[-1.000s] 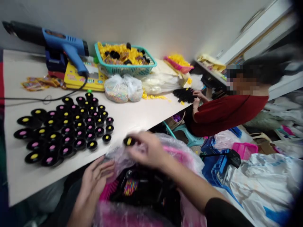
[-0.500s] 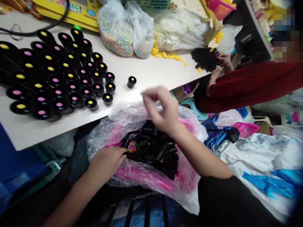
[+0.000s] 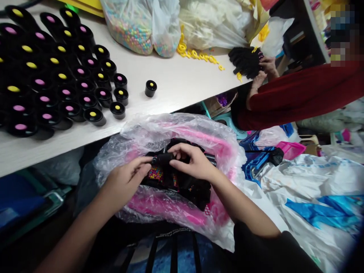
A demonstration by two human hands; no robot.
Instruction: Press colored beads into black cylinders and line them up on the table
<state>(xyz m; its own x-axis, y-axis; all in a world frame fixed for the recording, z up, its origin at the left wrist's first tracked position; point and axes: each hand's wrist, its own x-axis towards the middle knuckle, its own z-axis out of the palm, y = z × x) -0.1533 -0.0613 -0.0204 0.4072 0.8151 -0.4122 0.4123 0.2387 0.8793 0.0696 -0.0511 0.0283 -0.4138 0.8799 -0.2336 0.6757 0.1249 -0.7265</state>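
My left hand (image 3: 125,182) and right hand (image 3: 193,165) both pinch one black tube (image 3: 164,158), fingers narrow, inside the bag-lined pink basket (image 3: 170,210) just below the tabletop (image 3: 176,81) edge. At 12 o'clock a lone cap (image 3: 150,88) stands on bare board, apart from the cap cluster (image 3: 66,92) at 10 o'clock. Another person's hand (image 3: 267,64) works at 1 o'clock.
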